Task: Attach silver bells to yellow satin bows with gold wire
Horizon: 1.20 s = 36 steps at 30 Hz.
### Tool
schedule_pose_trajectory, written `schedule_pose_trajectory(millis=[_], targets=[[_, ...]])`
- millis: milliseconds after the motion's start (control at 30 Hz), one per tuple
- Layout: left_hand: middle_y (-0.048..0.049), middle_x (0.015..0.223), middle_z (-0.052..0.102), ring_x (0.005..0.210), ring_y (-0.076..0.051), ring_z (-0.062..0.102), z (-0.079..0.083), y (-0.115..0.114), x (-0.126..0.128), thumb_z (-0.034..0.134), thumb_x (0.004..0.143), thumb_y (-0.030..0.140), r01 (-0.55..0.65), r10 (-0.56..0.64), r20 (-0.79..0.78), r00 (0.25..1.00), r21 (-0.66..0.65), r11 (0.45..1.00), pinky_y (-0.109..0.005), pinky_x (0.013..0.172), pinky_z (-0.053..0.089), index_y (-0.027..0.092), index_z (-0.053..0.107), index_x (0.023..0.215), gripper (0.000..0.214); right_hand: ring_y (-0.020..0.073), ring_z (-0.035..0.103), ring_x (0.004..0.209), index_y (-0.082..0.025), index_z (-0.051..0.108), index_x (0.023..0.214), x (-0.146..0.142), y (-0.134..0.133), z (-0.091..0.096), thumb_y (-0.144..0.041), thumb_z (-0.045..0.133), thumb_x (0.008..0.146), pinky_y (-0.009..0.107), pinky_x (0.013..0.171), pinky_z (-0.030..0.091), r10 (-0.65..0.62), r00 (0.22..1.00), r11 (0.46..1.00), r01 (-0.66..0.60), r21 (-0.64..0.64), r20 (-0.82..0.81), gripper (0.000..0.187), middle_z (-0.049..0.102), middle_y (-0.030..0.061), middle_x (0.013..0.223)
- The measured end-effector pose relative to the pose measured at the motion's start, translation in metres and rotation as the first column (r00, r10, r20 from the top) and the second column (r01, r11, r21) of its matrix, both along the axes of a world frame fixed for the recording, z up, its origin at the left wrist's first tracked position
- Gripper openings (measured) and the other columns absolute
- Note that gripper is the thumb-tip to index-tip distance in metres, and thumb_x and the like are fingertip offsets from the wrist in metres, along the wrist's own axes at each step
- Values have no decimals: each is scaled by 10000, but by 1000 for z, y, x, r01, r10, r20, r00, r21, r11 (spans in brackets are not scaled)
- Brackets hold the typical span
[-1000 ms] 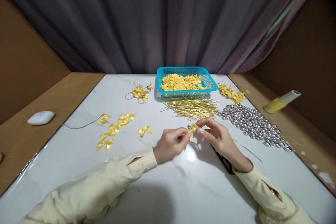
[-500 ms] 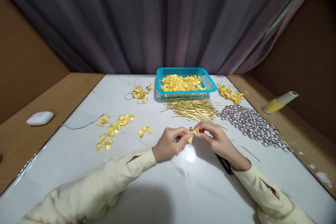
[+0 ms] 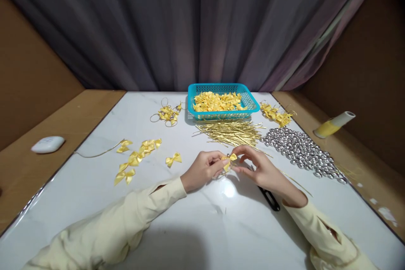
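A person in cream sleeves [image 3: 161,196] works at a white, marble-patterned tabletop [image 3: 247,232], seen from above. Near the middle, the left hand [image 3: 204,170] pinches a small yellow satin bow [image 3: 232,157] between thumb and fingers, lifted above the tabletop, with a tiny silvery piece showing at its upper edge. The right hand [image 3: 257,169] curves in from the other side, its thumb and index finger parted around the bow; whether its fingertips touch the ribbon cannot be told. Beneath the right hand lies a black-handled tool [image 3: 270,199], partly hidden, with a single gold strand [image 3: 297,183] just beside the forearm. Beyond the hands spreads a heap of gold strands [image 3: 234,133], and behind it stands a turquoise basket [image 3: 226,115] of yellow bows. To the right lie many shiny silver beads [image 3: 300,149] and a bunch of bows with gold ties [image 3: 276,114]. To the left are a looped cluster of bows [image 3: 168,114], a single loose bow [image 3: 173,159], and a row of overlapping bows [image 3: 136,159] near a thin cord [image 3: 98,154]. A dark curtain [image 3: 186,29] hangs behind.
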<state>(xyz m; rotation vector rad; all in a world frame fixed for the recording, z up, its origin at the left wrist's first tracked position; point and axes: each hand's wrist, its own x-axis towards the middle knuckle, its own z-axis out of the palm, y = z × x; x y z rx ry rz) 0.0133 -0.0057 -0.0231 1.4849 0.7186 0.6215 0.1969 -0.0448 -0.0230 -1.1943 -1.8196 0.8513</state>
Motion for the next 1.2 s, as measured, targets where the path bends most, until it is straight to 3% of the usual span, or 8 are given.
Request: schedule_pose_trajectory(millis=[233,533,700,867,1000,1200], targets=[[73,435,375,404,-61,311,0,3,-1,515,809,347,2,-2,0,1000,-18,1000,-199,434,240,123,556,702,251,137,574,720,-183,498,911,-8,-6,0,-152,483,800,275,630,498,-108,994,985,109,130,-15,117,581,60,887],[66,454,385,423,-66,320,0,1,-1,521,797,374,13,-13,-9,1000,-3,1000,-205,439,241,117,570,706,277,179,506,817,-186,533,847,-4,-8,11,-198,495,835,314,690,429,-134,976,949,77,305,170,41,535,59,854],[68,451,380,422,-58,297,6,-1,1,585,755,368,76,-77,-10,997,-72,994,-206,435,223,113,552,644,279,174,437,734,-172,443,777,-5,-7,6,-190,398,883,312,652,369,-41,901,964,-79,255,431,117,498,49,768],[74,445,373,416,-49,262,8,1,0,608,733,334,154,-155,11,988,-208,966,-215,430,169,112,546,636,250,170,395,708,-166,425,742,-8,-9,5,-141,350,888,307,643,326,-19,799,965,-141,219,600,166,479,44,730],[80,434,350,411,-49,231,5,5,-1,586,741,301,202,-203,26,979,-272,941,-225,439,133,114,554,649,211,157,387,659,-167,408,692,-7,-10,5,-152,329,894,301,642,317,8,779,959,-183,215,627,218,451,28,662],[86,409,280,400,-49,170,6,7,-3,578,730,248,265,-267,50,962,-383,885,-239,440,95,125,511,563,217,141,405,622,-173,409,685,-7,-9,6,-172,308,906,280,628,327,101,827,962,-223,158,553,243,445,17,644]])
